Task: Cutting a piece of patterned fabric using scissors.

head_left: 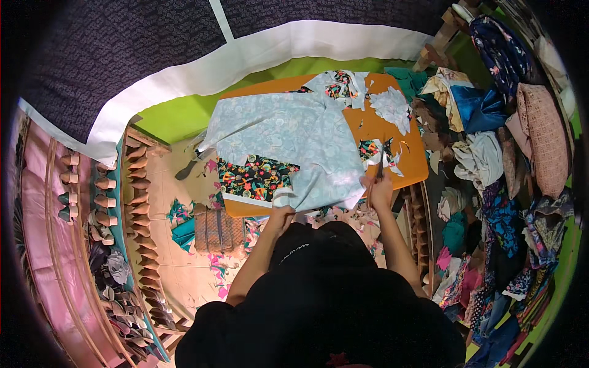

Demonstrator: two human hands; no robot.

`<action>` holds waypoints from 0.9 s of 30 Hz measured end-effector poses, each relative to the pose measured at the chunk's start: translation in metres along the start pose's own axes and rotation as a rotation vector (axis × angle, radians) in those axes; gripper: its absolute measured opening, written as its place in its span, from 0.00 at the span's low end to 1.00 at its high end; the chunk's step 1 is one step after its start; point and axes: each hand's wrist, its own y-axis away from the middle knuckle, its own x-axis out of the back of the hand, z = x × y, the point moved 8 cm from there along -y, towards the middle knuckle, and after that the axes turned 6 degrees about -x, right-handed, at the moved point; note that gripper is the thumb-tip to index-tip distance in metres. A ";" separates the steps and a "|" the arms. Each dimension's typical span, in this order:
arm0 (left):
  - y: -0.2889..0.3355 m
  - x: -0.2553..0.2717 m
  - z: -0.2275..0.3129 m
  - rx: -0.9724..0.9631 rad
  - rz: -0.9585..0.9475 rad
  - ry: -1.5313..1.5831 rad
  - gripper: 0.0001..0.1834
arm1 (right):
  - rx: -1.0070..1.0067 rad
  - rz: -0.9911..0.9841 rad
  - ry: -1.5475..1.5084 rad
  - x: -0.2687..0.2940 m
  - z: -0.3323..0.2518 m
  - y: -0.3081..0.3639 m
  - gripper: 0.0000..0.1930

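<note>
Plainly, your left hand [283, 216] is at the near edge of the cloth, its forearm slanting up from below and its fingers closed on a small white piece [283, 197] whose kind cannot be told. Your right hand [380, 189] sits farther right, past that edge, forearm angled inward, fingers wrapped around what look like dark scissors [381, 162] with the tips pointing away from you. Between and beyond your hands, the pale cloth [288, 132] covers much of the orange table [368, 124]; black floral cloth [257, 178] shows at its near left. A floral scrap [370, 149] lies just beside the scissors, with white scraps [392, 109] farther off. On your black top [319, 300], a short line of pale lettering shows, small and hard to make out. Farther out, a brown checked case [218, 230] rests on the floor, racks of shoes [140, 208] stand to your left, and heaped fabrics [481, 161] fill your right.
</note>
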 end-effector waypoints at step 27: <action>-0.053 -0.057 0.115 -0.703 -0.073 -1.650 0.20 | 0.381 -0.476 -0.230 -0.067 -0.140 -0.099 0.20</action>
